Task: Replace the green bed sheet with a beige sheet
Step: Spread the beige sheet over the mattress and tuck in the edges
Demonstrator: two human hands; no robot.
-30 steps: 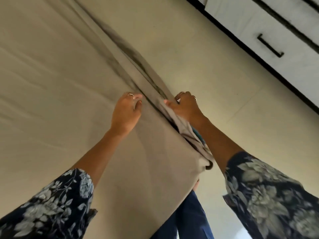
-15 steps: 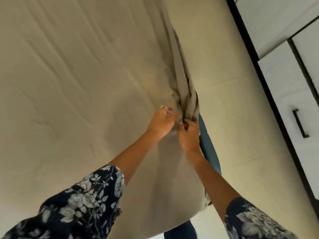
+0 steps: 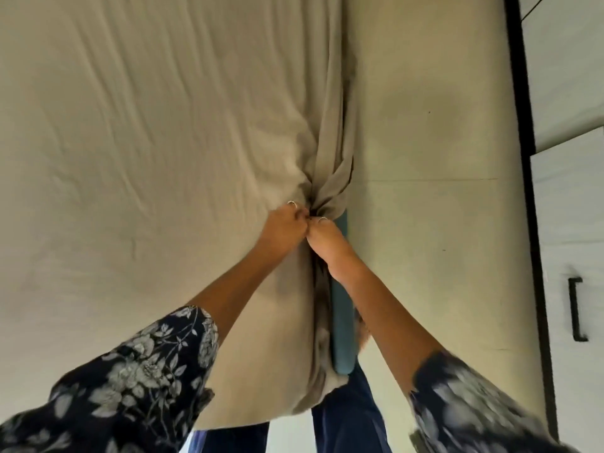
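Fingers (image 3: 295, 213) of both hands curled tight round bunched beige sheet (image 3: 330, 188).

No readable text, labels, brands, numbers or signs anywhere in view.

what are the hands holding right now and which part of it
Both the left hand and the right hand grip the beige sheet, pinching its gathered, bunched fabric at the bed's side edge.
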